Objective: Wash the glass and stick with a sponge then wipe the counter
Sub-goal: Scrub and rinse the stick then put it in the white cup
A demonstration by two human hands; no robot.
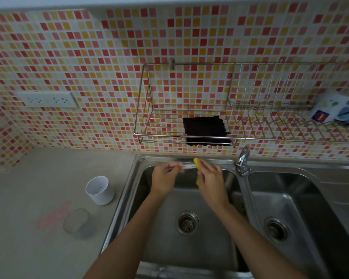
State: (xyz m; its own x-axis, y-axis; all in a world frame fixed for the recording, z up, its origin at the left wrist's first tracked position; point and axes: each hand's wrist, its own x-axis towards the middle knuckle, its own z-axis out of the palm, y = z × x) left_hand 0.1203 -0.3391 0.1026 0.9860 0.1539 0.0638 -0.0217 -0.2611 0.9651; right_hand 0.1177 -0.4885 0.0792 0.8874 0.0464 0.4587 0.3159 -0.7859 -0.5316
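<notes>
- Seen from a head camera looking down, two bare arms reached over the left basin of a steel double sink (129,178).
- The left hand (163,178) held a thin pale stick (186,167) level above the basin, its fingers pinched on one end.
- The right hand (211,178) gripped a yellow sponge (196,165), fingers pressed around it, the sponge touching the stick's other end.
- The tap (242,160) stood between the basins; no running water could be made out.
- On the grey table (28,248) left of the sink stood a clear glass (77,222) and, behind it, a white cup (99,190).
- A pink smear (52,216) marked the table just beside the glass.
- By my judgement the stick was being scrubbed; whether the glass had been washed could not be told, and the table remained unwiped.
- A dark cloth (205,129) lay in the wall rack (141,109) above.
</notes>
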